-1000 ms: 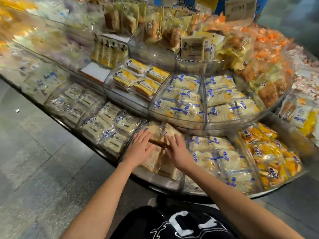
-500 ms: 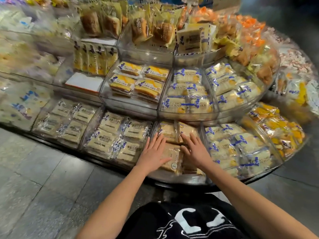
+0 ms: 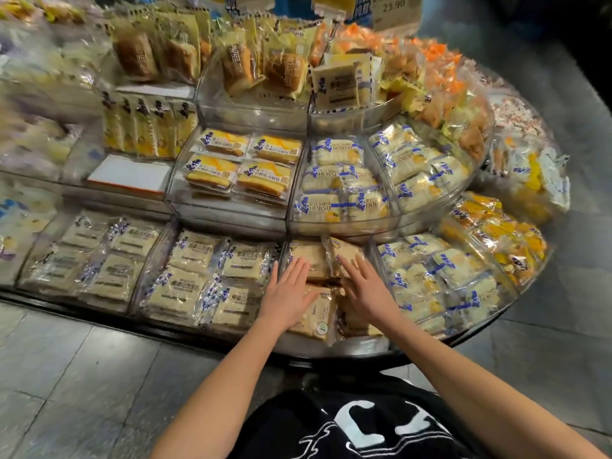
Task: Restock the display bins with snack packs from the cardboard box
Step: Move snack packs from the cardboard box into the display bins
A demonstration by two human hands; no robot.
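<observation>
Pressing snack packs (image 3: 314,318) flat in the near middle bin (image 3: 361,346).
Left hand (image 3: 287,294) and right hand (image 3: 366,291) lie straight-fingered on them, gripping nothing; next likely needs more packs from the cardboard box, unseen here.

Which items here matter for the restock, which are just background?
In play: left hand, right hand, both flat on the tan snack packs in the front-centre bin. Cardboard box not in view.
Background: yellow cake packs, blue-striped packs, orange packs, price sign, white card.
</observation>
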